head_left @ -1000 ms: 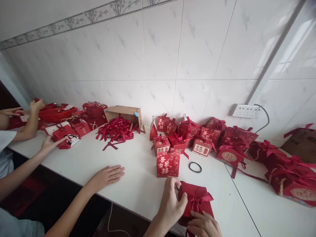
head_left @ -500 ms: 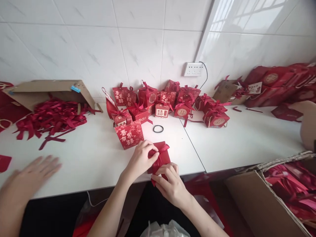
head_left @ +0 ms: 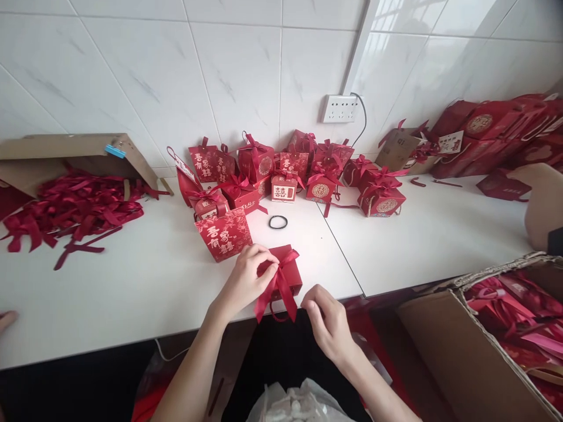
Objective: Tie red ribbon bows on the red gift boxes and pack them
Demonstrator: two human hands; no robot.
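Observation:
A small red gift box (head_left: 292, 272) stands near the table's front edge, with a red ribbon bow (head_left: 285, 289) on top. The bow's two tails hang down over the side towards me. My left hand (head_left: 250, 276) pinches the bow's left loop between thumb and fingers and partly covers that side of the box. Just right of the box, my right hand (head_left: 328, 321) is curled with nothing visible in it and does not touch the ribbon. A red patterned gift box (head_left: 225, 235) with gold characters sits close behind my left hand.
Several finished red boxes (head_left: 323, 190) with bows line the wall. A ribbon pile (head_left: 83, 205) spills from a cardboard box (head_left: 132, 158) at left. A black band (head_left: 278, 222) lies mid-table. At right are a carton (head_left: 448, 346) of boxes and another person's arm (head_left: 543, 199).
My right hand has let go of the ribbon and drawn right, away from the box. The tails now hang spread. The other person's hand at left has mostly left view.

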